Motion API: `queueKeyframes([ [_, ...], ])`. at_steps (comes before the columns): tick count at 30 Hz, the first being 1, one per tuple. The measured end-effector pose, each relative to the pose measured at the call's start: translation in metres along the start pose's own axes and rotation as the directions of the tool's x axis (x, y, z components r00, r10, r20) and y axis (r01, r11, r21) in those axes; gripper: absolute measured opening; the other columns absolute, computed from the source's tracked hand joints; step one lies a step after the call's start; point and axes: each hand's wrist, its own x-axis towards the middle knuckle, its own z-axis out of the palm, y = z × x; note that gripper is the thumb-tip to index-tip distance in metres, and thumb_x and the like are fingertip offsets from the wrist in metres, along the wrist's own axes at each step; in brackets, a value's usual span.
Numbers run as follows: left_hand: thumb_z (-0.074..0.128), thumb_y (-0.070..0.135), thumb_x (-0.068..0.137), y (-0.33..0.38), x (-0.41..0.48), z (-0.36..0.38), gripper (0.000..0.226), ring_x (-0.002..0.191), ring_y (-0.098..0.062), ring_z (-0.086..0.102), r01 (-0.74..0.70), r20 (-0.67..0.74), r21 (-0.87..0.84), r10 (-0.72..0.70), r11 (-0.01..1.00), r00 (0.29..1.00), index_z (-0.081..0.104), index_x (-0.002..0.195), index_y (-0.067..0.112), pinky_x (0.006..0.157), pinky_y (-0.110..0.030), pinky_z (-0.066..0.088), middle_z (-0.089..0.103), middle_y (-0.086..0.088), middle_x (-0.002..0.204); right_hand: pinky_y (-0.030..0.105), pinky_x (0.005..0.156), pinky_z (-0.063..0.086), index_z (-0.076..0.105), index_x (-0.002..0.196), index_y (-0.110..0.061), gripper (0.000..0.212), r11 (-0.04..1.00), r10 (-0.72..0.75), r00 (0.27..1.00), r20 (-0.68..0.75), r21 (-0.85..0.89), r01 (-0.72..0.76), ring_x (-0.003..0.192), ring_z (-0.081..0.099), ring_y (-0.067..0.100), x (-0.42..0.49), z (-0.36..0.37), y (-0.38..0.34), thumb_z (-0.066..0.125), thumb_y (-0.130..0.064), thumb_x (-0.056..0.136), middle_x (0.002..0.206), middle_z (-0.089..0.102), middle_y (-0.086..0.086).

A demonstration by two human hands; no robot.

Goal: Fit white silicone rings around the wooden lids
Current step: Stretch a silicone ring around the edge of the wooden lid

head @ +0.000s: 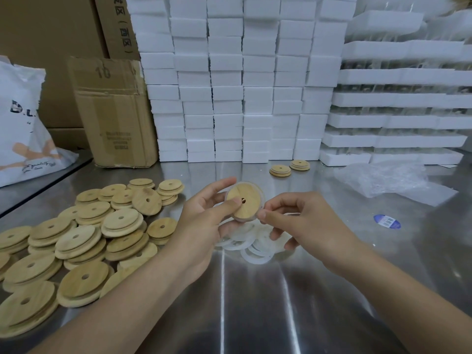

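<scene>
A steel table (255,302) runs out in front of me to a wall of stacked white foam blocks (229,80), with brown cartons (51,34) at the back left and one worn box (115,116) standing on the table's far edge. A white printed bag (23,129) slumps at the left, and crumpled clear plastic (383,178) lies at the right. A wide spread of lids (76,241), each with a small hole, is heaped on the table to my left. My left hand (204,226) grips one lid (244,200) above the table, thumb pressed on its face beside the hole and fingers curled behind. My right hand (301,221) pinches the ring (259,191) at the lid's right edge between thumb and forefinger; the ring shows as a pale rim around the wood. A loose heap of rings (255,249) lies on the table under my hands. Two small lid stacks (280,170) sit near the foam, and a blue label (387,221) lies flat at the right.
</scene>
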Motion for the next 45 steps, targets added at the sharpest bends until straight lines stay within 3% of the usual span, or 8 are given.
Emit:
queueKeyframes([
  [5,0.081,0.02,0.083,-0.001,0.0,-0.004,0.035,0.114,-0.034,0.076,-0.009,0.05,0.154,0.001,0.988,0.999,0.08,0.118,0.026,0.108,-0.057,0.056,0.079,-0.009,0.123,0.026,0.048,0.055,0.079,0.09,-0.015,0.003,0.999,0.002,0.994,-0.107,0.046,0.003,0.064,0.076,0.018,0.001,-0.001,-0.001,0.08,-0.018,0.092,0.085,0.077,0.006],
  [13,0.089,0.034,0.08,-0.001,-0.005,-0.003,0.028,0.101,-0.019,0.079,-0.017,0.059,0.284,0.001,0.959,0.998,0.077,0.106,0.036,0.087,-0.037,0.059,0.081,-0.002,0.115,0.021,0.063,0.058,0.079,0.111,-0.034,0.028,0.964,-0.258,0.953,-0.156,-0.113,0.242,0.089,0.075,0.009,-0.002,0.002,0.0,0.078,-0.013,0.092,0.105,0.078,-0.02],
  [16,0.089,0.035,0.082,0.0,-0.008,-0.003,0.03,0.098,-0.015,0.078,-0.007,0.113,0.32,-0.031,0.947,0.993,0.075,0.108,0.037,0.079,-0.027,0.056,0.082,-0.003,0.114,0.016,0.066,0.056,0.079,0.113,-0.036,0.032,0.933,-0.354,0.925,-0.136,-0.12,0.339,0.096,0.074,0.009,-0.004,0.003,0.0,0.079,-0.012,0.091,0.105,0.078,-0.017],
  [20,0.089,0.025,0.08,-0.003,-0.01,0.001,0.031,0.11,-0.031,0.078,-0.049,0.139,0.277,0.011,0.96,0.99,0.077,0.108,0.028,0.096,-0.045,0.061,0.081,-0.008,0.116,0.019,0.078,0.057,0.077,0.118,-0.03,0.037,0.896,-0.435,0.89,-0.138,-0.158,0.414,0.109,0.069,0.009,-0.005,0.007,0.001,0.081,-0.008,0.088,0.11,0.075,-0.015],
  [24,0.093,0.022,0.079,-0.003,-0.012,0.003,0.032,0.107,-0.03,0.079,-0.105,0.133,0.273,0.07,0.956,0.989,0.076,0.106,0.023,0.095,-0.047,0.063,0.082,-0.01,0.112,0.02,0.078,0.057,0.078,0.119,-0.027,0.035,0.843,-0.503,0.851,-0.153,-0.306,0.443,0.107,0.069,0.009,-0.008,0.009,0.003,0.082,-0.011,0.089,0.107,0.073,-0.017],
  [31,0.09,0.013,0.079,-0.009,-0.012,0.007,0.034,0.093,-0.027,0.082,-0.162,0.058,0.302,0.151,0.94,0.987,0.073,0.108,0.012,0.08,-0.035,0.066,0.084,-0.01,0.1,0.003,0.069,0.046,0.08,0.107,-0.034,0.027,0.832,-0.522,0.818,-0.24,-0.353,0.428,0.09,0.069,-0.007,-0.012,0.012,0.001,0.083,-0.015,0.088,0.1,0.074,-0.03],
  [39,0.09,0.012,0.084,-0.01,-0.012,0.004,0.032,0.091,-0.023,0.082,-0.181,0.061,0.447,0.172,0.876,0.983,0.071,0.11,0.016,0.084,-0.047,0.066,0.084,-0.002,0.097,0.026,0.084,0.055,0.074,0.095,-0.029,0.021,0.872,-0.455,0.881,-0.133,-0.267,0.41,0.111,0.068,0.006,-0.007,0.009,0.002,0.08,-0.01,0.088,0.103,0.074,-0.02],
  [45,0.089,0.023,0.088,-0.006,-0.015,0.004,0.029,0.093,-0.012,0.079,-0.252,0.106,0.631,0.241,0.733,0.965,0.07,0.104,0.038,0.08,-0.045,0.063,0.083,0.01,0.095,0.019,0.084,0.051,0.07,0.098,-0.031,0.022,0.847,-0.48,0.868,-0.127,-0.323,0.422,0.106,0.067,0.009,-0.006,0.01,0.006,0.081,-0.015,0.088,0.102,0.071,-0.02],
])
